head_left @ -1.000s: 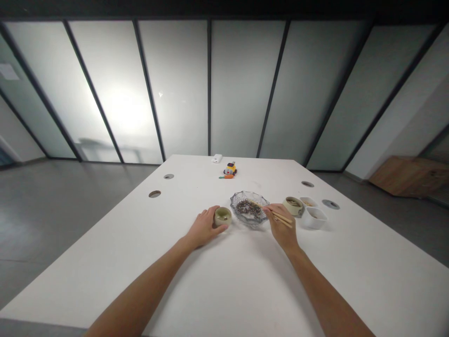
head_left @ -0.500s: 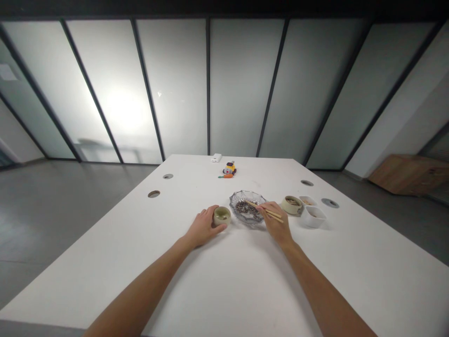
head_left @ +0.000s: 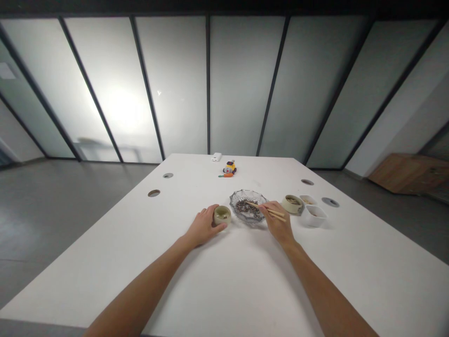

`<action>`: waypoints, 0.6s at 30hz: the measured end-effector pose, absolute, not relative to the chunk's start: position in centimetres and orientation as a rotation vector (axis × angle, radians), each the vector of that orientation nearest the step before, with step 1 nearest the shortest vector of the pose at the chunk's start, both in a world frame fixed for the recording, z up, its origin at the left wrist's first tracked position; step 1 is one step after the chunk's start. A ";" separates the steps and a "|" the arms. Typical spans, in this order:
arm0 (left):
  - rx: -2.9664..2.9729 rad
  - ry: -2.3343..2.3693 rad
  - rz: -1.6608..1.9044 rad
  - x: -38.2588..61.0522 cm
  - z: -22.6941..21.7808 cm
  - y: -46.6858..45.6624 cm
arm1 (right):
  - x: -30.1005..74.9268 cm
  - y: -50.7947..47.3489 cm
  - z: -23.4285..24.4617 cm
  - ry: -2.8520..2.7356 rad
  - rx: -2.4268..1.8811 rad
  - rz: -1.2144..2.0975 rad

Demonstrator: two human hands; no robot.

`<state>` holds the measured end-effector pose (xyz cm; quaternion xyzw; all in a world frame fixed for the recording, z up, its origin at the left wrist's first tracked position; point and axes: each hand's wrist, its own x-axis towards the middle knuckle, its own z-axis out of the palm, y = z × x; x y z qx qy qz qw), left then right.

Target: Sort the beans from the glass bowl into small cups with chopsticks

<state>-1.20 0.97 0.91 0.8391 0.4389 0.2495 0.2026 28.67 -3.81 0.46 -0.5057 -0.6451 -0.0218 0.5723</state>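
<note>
My left hand (head_left: pixel 202 227) curls around a small greenish cup (head_left: pixel 222 215) on the white table (head_left: pixel 224 276). My right hand (head_left: pixel 278 223) grips a pair of wooden chopsticks (head_left: pixel 266 210), whose tips reach into a clear glass bowl (head_left: pixel 247 206) filled with small dark bits. The glass bowl sits between the two hands, just right of the cup.
Right of the glass bowl stand a beige round bowl (head_left: pixel 292 203) and two white square dishes (head_left: pixel 314 215). A small yellow toy (head_left: pixel 229 169) and a white box (head_left: pixel 216 157) lie at the far edge. Round cable holes (head_left: pixel 154 193) dot the table.
My right hand has shifted slightly left toward the glass bowl, and the chopstick tips have moved deeper over its contents. My left hand stays on the cup.
</note>
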 end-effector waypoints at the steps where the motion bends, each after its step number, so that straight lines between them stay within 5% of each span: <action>1: 2.344 1.226 0.697 -1.2 0.9 1.0 | 28.7 -3.8 0.5 -1.511 -1.186 -0.054; 18: 2.355 1.213 0.711 -1.4 0.4 1.1 | 28.5 -4.0 0.5 -1.552 -1.172 0.073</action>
